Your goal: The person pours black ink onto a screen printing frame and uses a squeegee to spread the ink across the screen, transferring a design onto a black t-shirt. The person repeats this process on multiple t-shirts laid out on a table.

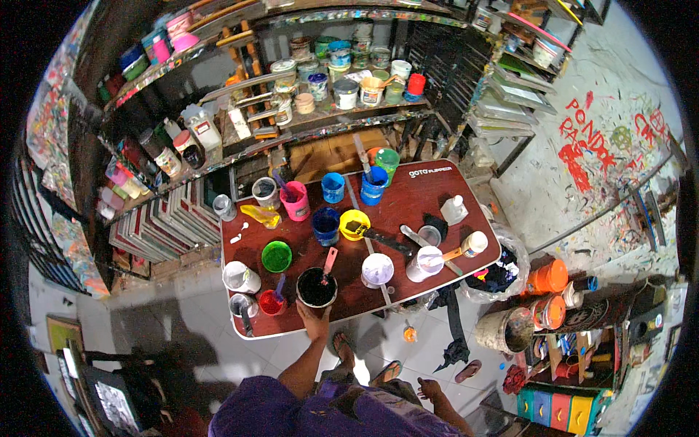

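Head view: left hand [314, 322] holds black-filled tub [317, 304], grip partly hidden.

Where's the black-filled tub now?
In the head view, the black-filled tub is by the table's near edge, just right of the red tub, with the left hand at its near side.

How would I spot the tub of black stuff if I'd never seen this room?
Find the red-brown table and look along its near edge, left of the middle. Just right of a small red tub is the tub, its near side cupped by the person's left grip. Unlike its neighbours, it is filled with black and has a pink-handled spatula.
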Available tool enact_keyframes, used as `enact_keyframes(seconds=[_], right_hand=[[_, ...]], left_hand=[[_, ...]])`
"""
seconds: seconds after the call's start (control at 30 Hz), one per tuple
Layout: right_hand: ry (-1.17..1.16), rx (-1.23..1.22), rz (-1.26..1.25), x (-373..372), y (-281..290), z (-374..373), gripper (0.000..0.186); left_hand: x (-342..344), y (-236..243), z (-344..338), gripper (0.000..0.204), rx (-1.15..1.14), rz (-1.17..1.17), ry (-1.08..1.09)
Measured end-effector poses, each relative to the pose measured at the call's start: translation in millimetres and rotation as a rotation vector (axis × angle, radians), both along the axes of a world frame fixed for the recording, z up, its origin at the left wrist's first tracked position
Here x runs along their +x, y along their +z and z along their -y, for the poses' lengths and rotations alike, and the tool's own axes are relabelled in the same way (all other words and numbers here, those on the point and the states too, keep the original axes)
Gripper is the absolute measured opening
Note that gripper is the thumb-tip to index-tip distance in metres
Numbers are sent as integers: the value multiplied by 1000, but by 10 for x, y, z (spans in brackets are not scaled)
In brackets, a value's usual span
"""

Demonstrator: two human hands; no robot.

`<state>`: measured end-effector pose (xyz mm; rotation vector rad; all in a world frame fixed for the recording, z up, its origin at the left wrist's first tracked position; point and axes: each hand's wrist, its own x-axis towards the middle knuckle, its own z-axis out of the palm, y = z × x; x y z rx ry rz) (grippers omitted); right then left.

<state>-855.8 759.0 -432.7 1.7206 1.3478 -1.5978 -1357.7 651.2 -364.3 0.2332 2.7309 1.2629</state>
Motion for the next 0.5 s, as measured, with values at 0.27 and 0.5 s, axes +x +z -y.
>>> enact_keyframes(seconds=[0.27, 0.5], right_hand=[[344, 124, 57, 368, -224, -76, 57], [429, 174, 33, 1068, -167, -411, 44]], left_hand=[[1205, -182, 824, 93, -392, 298, -413], [2015, -302, 685, 91, -591, 521, -727]])
